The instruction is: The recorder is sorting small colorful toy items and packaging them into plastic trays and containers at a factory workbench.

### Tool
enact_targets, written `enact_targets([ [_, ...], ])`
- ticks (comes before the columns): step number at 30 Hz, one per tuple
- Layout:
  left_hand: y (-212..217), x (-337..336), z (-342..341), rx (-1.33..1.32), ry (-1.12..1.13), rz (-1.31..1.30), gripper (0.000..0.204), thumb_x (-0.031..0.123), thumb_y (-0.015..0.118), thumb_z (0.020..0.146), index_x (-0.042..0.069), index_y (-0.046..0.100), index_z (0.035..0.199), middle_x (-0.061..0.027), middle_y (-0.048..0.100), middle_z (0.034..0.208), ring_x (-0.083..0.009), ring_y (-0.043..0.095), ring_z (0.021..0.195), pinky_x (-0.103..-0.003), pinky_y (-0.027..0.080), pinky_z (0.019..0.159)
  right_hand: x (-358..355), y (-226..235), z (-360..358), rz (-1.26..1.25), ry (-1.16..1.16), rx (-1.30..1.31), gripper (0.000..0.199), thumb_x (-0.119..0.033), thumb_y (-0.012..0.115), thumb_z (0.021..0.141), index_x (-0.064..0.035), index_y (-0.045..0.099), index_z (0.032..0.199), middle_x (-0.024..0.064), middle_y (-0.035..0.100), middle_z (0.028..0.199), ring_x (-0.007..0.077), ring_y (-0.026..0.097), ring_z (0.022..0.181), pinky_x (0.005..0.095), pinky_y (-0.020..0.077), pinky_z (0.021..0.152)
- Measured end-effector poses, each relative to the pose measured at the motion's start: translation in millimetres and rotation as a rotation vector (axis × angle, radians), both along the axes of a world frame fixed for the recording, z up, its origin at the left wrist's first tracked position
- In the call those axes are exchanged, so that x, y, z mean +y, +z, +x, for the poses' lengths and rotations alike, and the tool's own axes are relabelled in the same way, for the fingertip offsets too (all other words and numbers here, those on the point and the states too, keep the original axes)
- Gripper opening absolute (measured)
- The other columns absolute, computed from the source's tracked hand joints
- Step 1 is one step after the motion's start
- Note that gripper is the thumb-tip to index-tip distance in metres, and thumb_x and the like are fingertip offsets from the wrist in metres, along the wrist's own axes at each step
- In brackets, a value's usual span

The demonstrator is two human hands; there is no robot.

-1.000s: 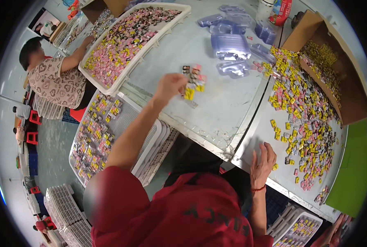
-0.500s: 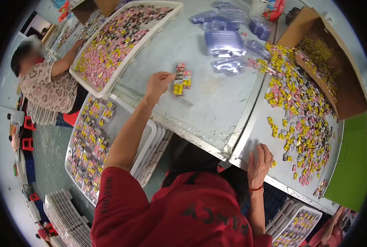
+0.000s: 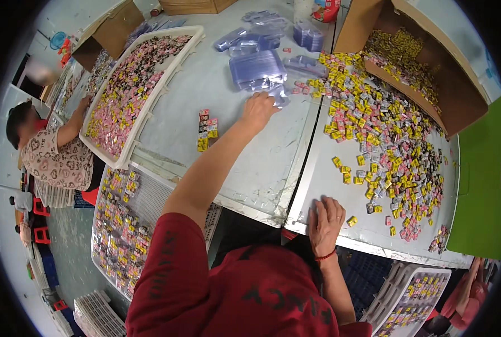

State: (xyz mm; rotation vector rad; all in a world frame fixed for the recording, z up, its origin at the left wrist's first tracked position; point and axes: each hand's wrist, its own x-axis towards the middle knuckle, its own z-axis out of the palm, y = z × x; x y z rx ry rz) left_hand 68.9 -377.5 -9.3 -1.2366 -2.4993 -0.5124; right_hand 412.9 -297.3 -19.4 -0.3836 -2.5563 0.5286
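My left hand is at the near side of the clear plastic blister shells. Its fingers close on the edge of a loose clear shell, partly hidden by the hand. Left of that forearm, a small cluster of wrapped pieces in pink, black, grey and yellow lies in two touching columns on the table. My right hand rests at the table's front edge, fingers loosely bent and a little apart, holding nothing. A single yellow piece lies just right of it.
Loose wrapped pieces spread over the right table from a tipped cardboard box. A white tray of pieces stands at the left, near another person. Below it, a lower tray holds filled packs. A gap divides the tables.
My left hand has left the cluster of pieces and moved right and away to the clear shells. My right hand stays at the table edge. The whole view has shifted.
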Motion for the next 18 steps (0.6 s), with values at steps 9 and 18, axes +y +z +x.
enact_targets([
  [9, -26, 5, -11, 0.054, -0.149, -0.074, 0.027, 0.035, 0.072, 0.076, 0.008, 0.067, 0.075, -0.0103, 0.067, 0.081, -0.0321, 0.063, 0.079, -0.044, 0.051, 0.071, 2, 8, 1, -0.011, -0.052, -0.014, 0.033, -0.002, 0.066, 0.076, -0.0018, 0.061, 0.108, 0.0151, 0.056, 0.117, 0.0359, 0.050, 0.112, 0.0491, 0.0374, 0.098],
  [18, -5, 12, 13, 0.133, -0.146, -0.111, 0.023, 0.027, 0.065, 0.083, 0.005, 0.063, 0.079, -0.0137, 0.064, 0.080, -0.0316, 0.063, 0.077, -0.045, 0.048, 0.068, 4, 6, -2, -0.050, -0.043, 0.052, 0.030, -0.006, 0.067, 0.076, -0.0041, 0.062, 0.106, 0.0134, 0.057, 0.114, 0.0317, 0.052, 0.110, 0.0482, 0.0385, 0.095],
])
